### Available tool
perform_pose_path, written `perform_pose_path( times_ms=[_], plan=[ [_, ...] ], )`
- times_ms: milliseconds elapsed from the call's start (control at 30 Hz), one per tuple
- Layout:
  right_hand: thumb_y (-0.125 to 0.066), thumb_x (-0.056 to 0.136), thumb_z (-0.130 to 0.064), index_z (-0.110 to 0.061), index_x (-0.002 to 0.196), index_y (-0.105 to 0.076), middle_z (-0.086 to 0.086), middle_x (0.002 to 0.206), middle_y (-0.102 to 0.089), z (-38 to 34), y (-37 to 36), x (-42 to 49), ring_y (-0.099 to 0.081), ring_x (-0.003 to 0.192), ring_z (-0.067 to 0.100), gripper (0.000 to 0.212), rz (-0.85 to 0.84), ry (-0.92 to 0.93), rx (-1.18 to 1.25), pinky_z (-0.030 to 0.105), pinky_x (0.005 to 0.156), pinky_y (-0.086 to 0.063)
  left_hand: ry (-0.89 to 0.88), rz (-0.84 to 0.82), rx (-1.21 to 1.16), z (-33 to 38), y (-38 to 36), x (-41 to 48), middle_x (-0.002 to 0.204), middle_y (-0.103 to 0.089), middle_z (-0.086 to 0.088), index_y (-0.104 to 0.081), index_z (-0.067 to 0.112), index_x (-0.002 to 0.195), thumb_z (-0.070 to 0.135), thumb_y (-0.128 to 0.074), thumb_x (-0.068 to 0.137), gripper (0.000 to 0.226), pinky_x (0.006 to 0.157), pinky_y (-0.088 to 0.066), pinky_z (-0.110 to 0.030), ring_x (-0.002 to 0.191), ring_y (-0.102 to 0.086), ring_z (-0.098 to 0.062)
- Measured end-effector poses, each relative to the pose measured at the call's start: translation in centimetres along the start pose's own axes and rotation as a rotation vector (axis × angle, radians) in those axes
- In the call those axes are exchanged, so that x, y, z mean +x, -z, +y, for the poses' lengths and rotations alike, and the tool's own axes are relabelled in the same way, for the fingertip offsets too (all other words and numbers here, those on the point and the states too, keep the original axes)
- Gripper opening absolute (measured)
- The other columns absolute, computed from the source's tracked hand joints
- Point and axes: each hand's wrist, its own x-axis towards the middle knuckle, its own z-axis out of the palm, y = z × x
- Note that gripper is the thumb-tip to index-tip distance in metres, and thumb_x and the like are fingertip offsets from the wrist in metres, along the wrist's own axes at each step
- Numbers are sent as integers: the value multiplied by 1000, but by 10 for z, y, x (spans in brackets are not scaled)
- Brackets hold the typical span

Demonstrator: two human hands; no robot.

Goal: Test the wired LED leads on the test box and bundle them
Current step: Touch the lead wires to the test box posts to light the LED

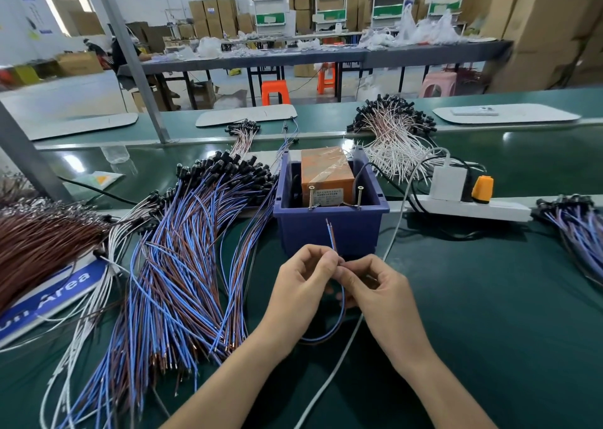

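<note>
Left hand and right hand both pinch one lead just in front of the blue box — best spread its two bare tips so each touches its own screw there.

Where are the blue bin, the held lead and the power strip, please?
blue bin [303,229]: head view, front wall, left part.
held lead [332,237]: head view, upright stretch below its stripped ends.
power strip [502,211]: head view, bare white top, right end.
</note>
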Motion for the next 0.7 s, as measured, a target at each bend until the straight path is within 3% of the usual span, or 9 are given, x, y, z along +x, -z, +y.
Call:
perform_pose_path(
  times_ms=[200, 333, 433, 533, 700],
  plan=[
    [-72, 87, -36, -32, 86, -73, -2, 82, -74, -3, 1, 2, -70, 68, 13, 4, 27, -6, 105, 24, 59, -58, -39, 112, -13, 5, -1, 0, 83, -72, -7, -63, 8, 91, 18, -54, 104, 18, 68, -58, -32, 72, -65, -20],
    [-67, 96, -21, -38, 94, -72, -7, 76, -66, -2, 7, 6, -61, 59, 10, 18, 160, 17, 147, 27, 53, -55, -160, 261, 96, 8, 8, 3, 69, -59, 6, -60, 16, 93, 23, -56, 103, 12, 54, -44, -21, 56, -50, -8],
    [-65, 98, -21, -38, 103, -71, -7, 76, -62, -1, 10, 8, -58, 57, 9, 19, 234, 40, 148, 26, 51, -54, -259, 334, 237, 7, 16, 4, 74, -60, 12, -62, 26, 96, 25, -57, 102, 8, 58, -44, -18, 63, -51, -3],
    [-65, 99, -23, -36, 110, -72, -7, 77, -62, 1, 11, 9, -58, 57, 8, 19, 292, 49, 129, 26, 50, -54, -288, 362, 305, 6, 24, 7, 73, -57, 11, -63, 32, 98, 26, -57, 103, 10, 56, -43, -25, 63, -47, -7],
    [-62, 100, -24, -37, 112, -74, -8, 77, -69, 3, 12, 9, -60, 59, 5, 20, 356, 67, 77, 19, 55, -54, -295, 394, 360, 4, 28, 12, 69, -53, 15, -65, 34, 102, 23, -57, 102, 14, 52, -36, -17, 57, -40, -5]
  ],
)
